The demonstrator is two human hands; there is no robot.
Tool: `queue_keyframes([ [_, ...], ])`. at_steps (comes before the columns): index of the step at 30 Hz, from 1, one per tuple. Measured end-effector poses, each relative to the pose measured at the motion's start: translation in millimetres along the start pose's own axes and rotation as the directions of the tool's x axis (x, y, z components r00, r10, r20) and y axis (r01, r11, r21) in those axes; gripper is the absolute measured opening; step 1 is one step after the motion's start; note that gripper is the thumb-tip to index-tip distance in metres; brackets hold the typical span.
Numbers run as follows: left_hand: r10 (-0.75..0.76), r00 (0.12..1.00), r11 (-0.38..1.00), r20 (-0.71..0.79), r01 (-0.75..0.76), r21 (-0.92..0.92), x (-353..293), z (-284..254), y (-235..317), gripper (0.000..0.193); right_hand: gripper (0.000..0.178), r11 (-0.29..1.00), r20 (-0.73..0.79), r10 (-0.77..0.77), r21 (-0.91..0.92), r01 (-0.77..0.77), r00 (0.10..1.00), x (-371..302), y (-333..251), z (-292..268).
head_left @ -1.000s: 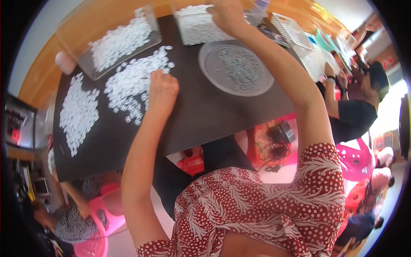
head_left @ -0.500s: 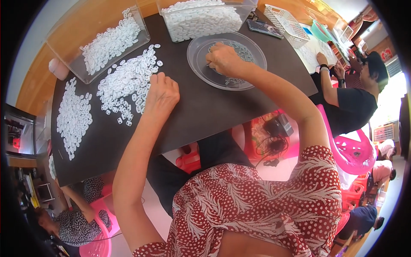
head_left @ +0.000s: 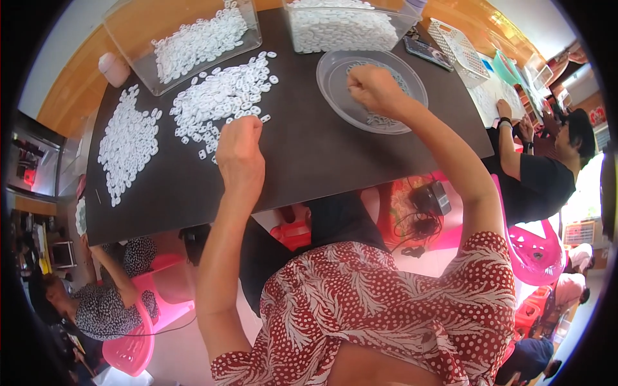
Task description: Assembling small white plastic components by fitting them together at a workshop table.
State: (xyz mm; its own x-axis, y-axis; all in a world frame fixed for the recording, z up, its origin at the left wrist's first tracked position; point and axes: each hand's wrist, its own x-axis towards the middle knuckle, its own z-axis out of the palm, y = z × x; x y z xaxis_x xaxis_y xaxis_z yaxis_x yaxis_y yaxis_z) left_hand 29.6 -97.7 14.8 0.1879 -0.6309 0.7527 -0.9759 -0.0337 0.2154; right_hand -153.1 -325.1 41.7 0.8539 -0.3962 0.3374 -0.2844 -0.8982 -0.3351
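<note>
A loose pile of small white oval plastic pieces with holes (head_left: 222, 93) lies on the dark table. My left hand (head_left: 241, 154) is closed at the near right edge of that pile, its fingers bent together; anything in them is hidden. Over a clear round plastic dish (head_left: 335, 106) my right hand (head_left: 375, 89) is closed too, knuckles up, and its fingertips are out of sight. Thin small greyish pieces (head_left: 384, 120) are scattered in the dish, partly covered by that hand and wrist.
A second white pile (head_left: 127, 151) spreads at the left. Two clear bins of white pieces, a left one (head_left: 145, 71) and a right one (head_left: 386, 16), stand at the back. Farther right are a phone (head_left: 428, 53) and a white basket (head_left: 458, 55). Other people sit on both sides.
The whole view has shifted, so the table sits farther right. My left hand has come nearer to me along the pile's edge. My right hand stays over the dish.
</note>
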Motion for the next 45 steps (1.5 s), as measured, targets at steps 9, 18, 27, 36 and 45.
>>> queue_keyframes([
  [9, -0.683, 0.601, -0.022, 0.416, 0.552, -0.833, -27, -16, 26, 0.012, 0.01, 0.776, -0.012, 0.125, 0.624, -0.09, 0.992, -15, -97, 17],
  [18, -0.714, 0.56, -0.17, 0.42, 0.443, -0.88, -39, -19, 38, 0.011, 0.006, 0.73, 0.005, 0.002, 0.684, -0.005, 1.0, -8, -154, 47],
  [27, -0.732, 0.54, -0.115, 0.416, 0.504, -0.856, -50, -31, 41, 0.009, 0.011, 0.569, 0.254, 0.119, 0.775, -0.276, 0.96, -19, -156, 58],
  [36, -0.754, 0.512, -0.136, 0.411, 0.491, -0.861, -54, -38, 43, 0.006, 0.015, 0.604, 0.227, 0.142, 0.751, -0.266, 0.964, -20, -166, 59],
  [45, -0.757, 0.501, -0.136, 0.42, 0.507, -0.851, -55, -40, 45, 0.006, 0.016, 0.599, 0.209, 0.143, 0.76, -0.253, 0.967, -23, -164, 62],
])
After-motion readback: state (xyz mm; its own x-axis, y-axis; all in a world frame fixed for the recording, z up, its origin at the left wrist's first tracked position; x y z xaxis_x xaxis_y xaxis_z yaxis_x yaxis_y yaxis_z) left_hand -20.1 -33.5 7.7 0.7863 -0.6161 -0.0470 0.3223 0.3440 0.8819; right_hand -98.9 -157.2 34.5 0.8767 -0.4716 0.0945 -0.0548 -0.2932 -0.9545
